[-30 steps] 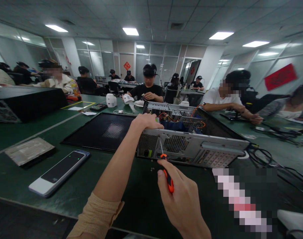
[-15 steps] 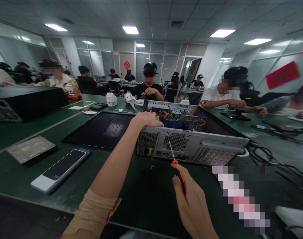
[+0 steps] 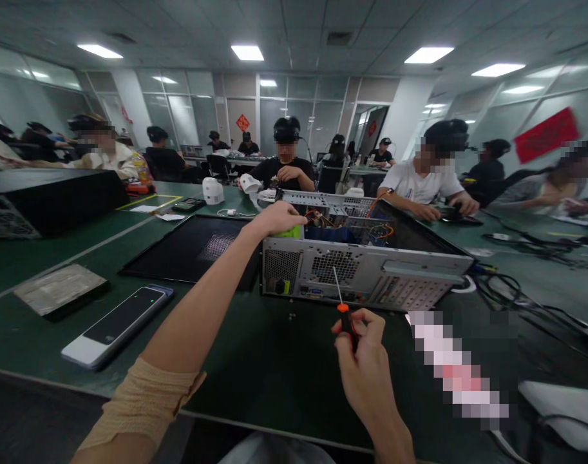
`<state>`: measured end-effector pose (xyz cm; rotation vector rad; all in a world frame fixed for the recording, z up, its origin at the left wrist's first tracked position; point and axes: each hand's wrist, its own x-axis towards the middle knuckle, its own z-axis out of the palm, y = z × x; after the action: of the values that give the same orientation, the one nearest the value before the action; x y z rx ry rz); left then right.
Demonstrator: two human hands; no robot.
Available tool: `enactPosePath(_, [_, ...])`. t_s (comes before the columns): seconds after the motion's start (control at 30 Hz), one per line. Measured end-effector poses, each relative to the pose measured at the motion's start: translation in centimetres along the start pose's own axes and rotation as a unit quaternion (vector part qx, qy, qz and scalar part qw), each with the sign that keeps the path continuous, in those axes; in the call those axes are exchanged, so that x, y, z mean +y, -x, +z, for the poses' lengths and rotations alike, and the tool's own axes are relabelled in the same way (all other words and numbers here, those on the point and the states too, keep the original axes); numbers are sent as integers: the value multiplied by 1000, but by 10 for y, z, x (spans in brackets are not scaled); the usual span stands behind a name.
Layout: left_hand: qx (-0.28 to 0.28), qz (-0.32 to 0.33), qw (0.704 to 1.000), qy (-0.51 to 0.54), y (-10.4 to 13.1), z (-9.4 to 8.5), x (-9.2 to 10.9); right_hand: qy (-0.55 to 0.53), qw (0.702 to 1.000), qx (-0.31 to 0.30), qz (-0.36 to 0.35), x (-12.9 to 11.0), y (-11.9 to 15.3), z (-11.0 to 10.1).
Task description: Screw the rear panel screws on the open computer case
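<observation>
An open computer case lies on its side, its rear panel facing me. My left hand reaches over the near left corner. Its fingers grip the top of a power supply with a bright green label; some fingertips are hidden. My right hand is closed around a screwdriver with an orange-and-black handle. The thin shaft points up toward the rear panel's round fan grille; whether the tip touches cannot be told. A few small screws lie on the table before the case.
A black side panel lies left of the case. Nearer are a hard drive and a white-and-black device. Cables spread at right. Another black case stands far left. Co-workers sit around the table.
My left hand has shifted slightly left, baring more of the green label. The screwdriver has turned more upright as my right fingers changed their hold. The view has moved slightly.
</observation>
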<state>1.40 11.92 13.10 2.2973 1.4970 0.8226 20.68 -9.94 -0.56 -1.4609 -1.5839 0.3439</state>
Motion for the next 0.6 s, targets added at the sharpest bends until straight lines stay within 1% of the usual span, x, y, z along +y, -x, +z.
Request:
enactPosePath(0.07, [92,-16,992,86,1,-1,-4,7,1000,-7,5,0,0,0])
enactPosePath(0.13, [175,-32,972,156,5,-2,-10,17,1000,-23,6,0,-1,-1])
enactPosePath(0.17, [207,-41,960,186,9,-2,-14,26,999,-30,4,1,-2,-1])
enactPosePath(0.27, [273,-44,922,270,31,2,-30,57,997,-40,-12,2,-3,-1])
enactPosePath(0.33, [321,-20,906,275,52,7,-43,70,997,-36,-21,3,-3,-1])
enactPosePath(0.37, [336,-2,903,268,63,11,-49,73,997,-33,-22,4,-3,-1])
enactPosePath(0.4, [336,18,902,269,75,15,-55,74,997,-29,-22,4,-2,-1])
enactPosePath(0.43, [314,39,906,281,87,18,-60,75,997,-26,-20,4,-2,-1])
enactPosePath(0.5, [241,74,922,295,110,26,-67,80,996,-24,-11,4,-2,-2])
enactPosePath(0.57, [197,92,931,293,130,35,-71,87,996,-27,2,4,-3,-3])
enactPosePath(0.6, [187,91,936,283,138,40,-73,90,995,-31,10,3,-3,-4])
